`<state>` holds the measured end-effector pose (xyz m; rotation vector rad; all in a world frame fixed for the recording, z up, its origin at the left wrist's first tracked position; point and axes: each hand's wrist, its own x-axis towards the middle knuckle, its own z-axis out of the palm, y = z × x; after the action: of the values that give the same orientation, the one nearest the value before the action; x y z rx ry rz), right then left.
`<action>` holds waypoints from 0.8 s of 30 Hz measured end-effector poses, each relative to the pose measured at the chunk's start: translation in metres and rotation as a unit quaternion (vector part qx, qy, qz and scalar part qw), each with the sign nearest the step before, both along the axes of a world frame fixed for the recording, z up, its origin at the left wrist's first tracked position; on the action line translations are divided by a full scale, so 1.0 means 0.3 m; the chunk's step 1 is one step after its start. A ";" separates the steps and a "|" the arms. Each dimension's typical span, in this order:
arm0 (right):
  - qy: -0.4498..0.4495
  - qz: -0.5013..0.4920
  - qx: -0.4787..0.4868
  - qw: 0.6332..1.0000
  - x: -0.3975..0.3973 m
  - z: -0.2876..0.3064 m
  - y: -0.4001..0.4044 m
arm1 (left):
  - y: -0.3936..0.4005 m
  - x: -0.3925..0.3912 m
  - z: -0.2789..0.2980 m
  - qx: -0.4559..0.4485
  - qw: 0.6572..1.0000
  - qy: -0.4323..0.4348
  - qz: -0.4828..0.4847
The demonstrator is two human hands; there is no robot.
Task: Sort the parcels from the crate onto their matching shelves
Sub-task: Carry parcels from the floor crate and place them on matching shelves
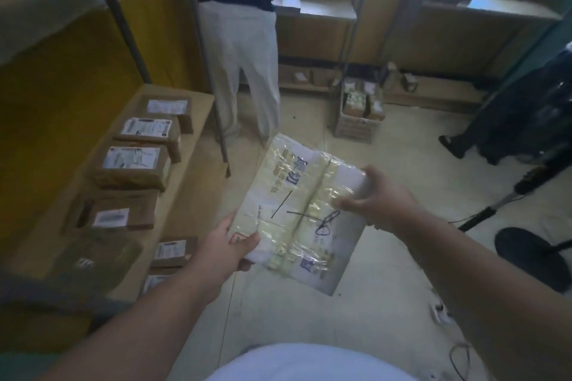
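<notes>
Pale floor tiles (pixel 387 288) are filling the middle of the view, with a low shelf (pixel 198 120) running along the left side against a yellow wall and carrying a row of brown labelled boxes (pixel 133 167). Further back, a second person in light trousers (pixel 244 71) is standing at the end of that shelf, and beyond, near a far rack, a crate (pixel 359 120) is sitting on the floor with more packets in it. Nearer than all that, a flat white parcel (pixel 297 210) wrapped in clear tape is hanging in the air over the floor, just right of the shelf's front edge, its long axis running from lower right, near the person's body, up and away to the far left, so its far end is already pointing toward the shelf. Its marked face is turning up to the camera, though the writing is too blurred to read with any confidence. The left hand (pixel 229 247) is pinching the parcel's near left edge, thumb on top, and is the hand closer to the shelf; the right hand (pixel 380 198) is gripping the opposite long edge, fingers curled over it. Both forearms are reaching forward, slightly bent, the left one angling toward the shelf.
</notes>
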<state>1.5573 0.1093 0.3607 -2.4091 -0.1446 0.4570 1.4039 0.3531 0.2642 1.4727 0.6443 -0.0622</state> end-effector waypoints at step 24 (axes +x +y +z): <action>-0.072 0.387 -0.115 0.912 1.195 -0.208 0.815 | 0.263 0.782 -0.171 0.163 0.945 0.175 0.224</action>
<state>1.9158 0.3538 0.2982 -2.5377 -1.1979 0.6671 1.6385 0.4320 0.2129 1.6093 1.3179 0.1457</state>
